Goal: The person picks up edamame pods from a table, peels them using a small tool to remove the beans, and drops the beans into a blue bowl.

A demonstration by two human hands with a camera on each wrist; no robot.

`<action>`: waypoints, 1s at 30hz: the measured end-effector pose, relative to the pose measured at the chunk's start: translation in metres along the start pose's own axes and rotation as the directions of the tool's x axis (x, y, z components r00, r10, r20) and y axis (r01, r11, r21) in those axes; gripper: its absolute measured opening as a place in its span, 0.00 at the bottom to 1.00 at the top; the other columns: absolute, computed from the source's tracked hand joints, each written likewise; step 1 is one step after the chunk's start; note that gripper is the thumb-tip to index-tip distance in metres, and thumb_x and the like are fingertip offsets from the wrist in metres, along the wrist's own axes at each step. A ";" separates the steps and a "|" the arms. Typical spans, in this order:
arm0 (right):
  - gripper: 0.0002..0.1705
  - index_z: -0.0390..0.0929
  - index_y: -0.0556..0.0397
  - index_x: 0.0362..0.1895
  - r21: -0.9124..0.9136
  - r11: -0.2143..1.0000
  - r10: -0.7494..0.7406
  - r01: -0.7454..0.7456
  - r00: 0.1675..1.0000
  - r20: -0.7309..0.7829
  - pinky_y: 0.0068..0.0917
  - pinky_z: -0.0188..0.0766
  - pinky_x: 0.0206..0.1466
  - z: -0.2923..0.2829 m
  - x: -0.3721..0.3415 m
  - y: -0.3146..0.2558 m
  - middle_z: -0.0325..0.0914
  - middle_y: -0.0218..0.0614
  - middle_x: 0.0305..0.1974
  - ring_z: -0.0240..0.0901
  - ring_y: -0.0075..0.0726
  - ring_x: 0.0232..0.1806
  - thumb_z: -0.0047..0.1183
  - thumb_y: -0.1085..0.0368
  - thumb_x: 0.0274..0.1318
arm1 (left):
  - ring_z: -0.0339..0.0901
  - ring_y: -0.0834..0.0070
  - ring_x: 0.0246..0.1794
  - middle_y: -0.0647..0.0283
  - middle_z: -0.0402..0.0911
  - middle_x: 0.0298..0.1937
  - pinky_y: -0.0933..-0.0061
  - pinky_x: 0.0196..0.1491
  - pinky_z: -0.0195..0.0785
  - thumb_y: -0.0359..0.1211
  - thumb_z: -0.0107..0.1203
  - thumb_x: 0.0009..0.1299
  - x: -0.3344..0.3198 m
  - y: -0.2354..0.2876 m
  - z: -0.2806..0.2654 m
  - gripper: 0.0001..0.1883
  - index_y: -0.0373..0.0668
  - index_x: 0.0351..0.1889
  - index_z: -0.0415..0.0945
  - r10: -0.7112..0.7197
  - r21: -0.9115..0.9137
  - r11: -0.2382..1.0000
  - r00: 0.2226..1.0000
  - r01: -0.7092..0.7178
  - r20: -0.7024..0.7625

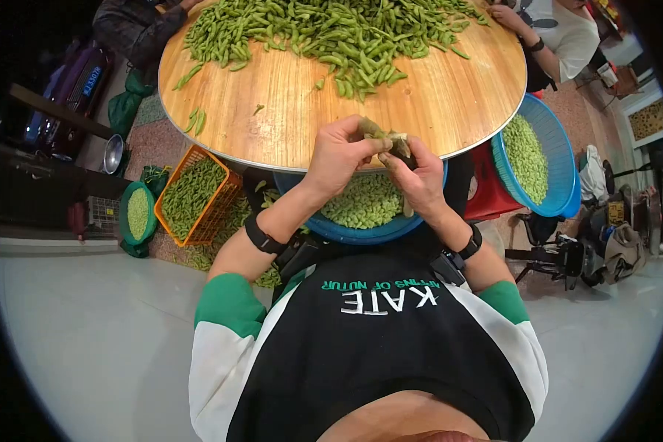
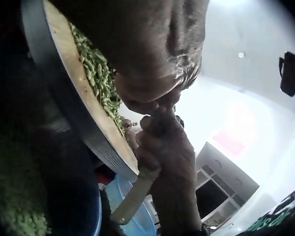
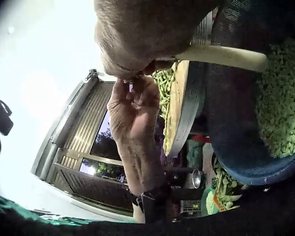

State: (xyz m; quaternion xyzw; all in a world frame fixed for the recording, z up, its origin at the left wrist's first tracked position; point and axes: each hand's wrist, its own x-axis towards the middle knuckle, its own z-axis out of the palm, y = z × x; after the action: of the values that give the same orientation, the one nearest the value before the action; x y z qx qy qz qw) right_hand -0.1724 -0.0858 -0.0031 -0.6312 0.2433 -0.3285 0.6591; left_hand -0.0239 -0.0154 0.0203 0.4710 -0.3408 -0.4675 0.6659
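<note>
Above a blue basin (image 1: 339, 234) of shelled green beans (image 1: 365, 202), both hands meet at their fingertips. The left hand (image 1: 339, 157) has bent fingers and pinches a small pale and dark item (image 1: 398, 138), too small to identify. Around a pale, rod-like handle (image 2: 133, 200) curl the fingers of the right hand (image 1: 418, 179); in the right wrist view the handle (image 3: 228, 56) sticks out from the palm side. What the handle's other end is like stays hidden by the fingers. The right wrist view also shows the left hand (image 3: 137, 120) facing the right hand (image 3: 142, 34).
Green pods (image 1: 346, 37) are heaped on the round wooden table (image 1: 272, 103), whose edge is just beyond the hands. An orange crate (image 1: 232, 188) of pods and a green basin (image 1: 151, 214) stand at left, a blue basket (image 1: 560, 147) of beans at right. Other people sit across the table.
</note>
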 end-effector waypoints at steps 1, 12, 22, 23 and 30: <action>0.13 0.73 0.58 0.44 -0.137 0.984 -0.116 0.116 0.993 0.002 0.19 0.64 0.31 -0.002 0.001 0.001 0.73 0.25 0.28 0.65 0.16 0.27 0.59 0.69 0.55 | 0.67 0.88 0.18 0.69 0.76 0.21 0.86 0.20 0.56 0.25 0.61 0.62 -0.001 -0.001 -0.001 0.04 0.36 0.33 0.77 0.003 0.055 0.998 1.000 -0.003 0.001; 0.07 0.74 0.61 0.31 -0.342 0.933 -0.094 0.114 0.993 0.075 0.22 0.63 0.30 -0.014 -0.005 -0.006 0.71 0.30 0.22 0.66 0.20 0.26 0.54 0.68 0.54 | 0.74 0.83 0.26 0.65 0.78 0.31 0.81 0.27 0.70 0.25 0.54 0.68 -0.017 -0.016 0.000 0.05 0.33 0.40 0.75 -0.013 0.038 0.999 0.997 0.010 0.071; 0.06 0.76 0.57 0.36 0.232 0.928 0.265 -0.293 0.953 0.145 0.15 0.55 0.17 -0.018 -0.004 0.005 0.71 0.27 0.21 0.60 0.15 0.15 0.51 0.67 0.59 | 0.76 0.79 0.33 0.63 0.78 0.36 0.80 0.34 0.72 0.21 0.52 0.68 -0.021 -0.024 -0.012 0.09 0.33 0.45 0.72 -0.030 -0.090 0.995 0.991 0.042 0.132; 0.06 0.75 0.57 0.36 0.215 0.935 0.251 -0.282 0.954 0.161 0.14 0.55 0.17 -0.018 -0.004 0.006 0.71 0.27 0.20 0.60 0.15 0.15 0.51 0.67 0.60 | 0.76 0.79 0.34 0.63 0.78 0.37 0.80 0.35 0.72 0.21 0.52 0.68 -0.021 -0.024 -0.012 0.09 0.33 0.46 0.72 -0.024 -0.074 0.997 0.991 0.035 0.134; 0.06 0.75 0.56 0.36 0.104 0.963 0.232 -0.249 0.961 0.149 0.14 0.55 0.17 -0.015 -0.004 0.008 0.71 0.26 0.18 0.59 0.14 0.14 0.51 0.66 0.61 | 0.76 0.78 0.37 0.63 0.76 0.38 0.77 0.37 0.70 0.19 0.50 0.65 -0.025 -0.037 -0.007 0.10 0.33 0.45 0.71 0.077 0.159 0.984 0.996 -0.085 0.053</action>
State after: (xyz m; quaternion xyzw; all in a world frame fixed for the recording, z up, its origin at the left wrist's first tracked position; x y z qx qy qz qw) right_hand -0.1857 -0.0930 -0.0129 -0.5765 0.2524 -0.2164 0.7464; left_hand -0.0369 0.0063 -0.0179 0.4981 -0.4117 -0.4217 0.6361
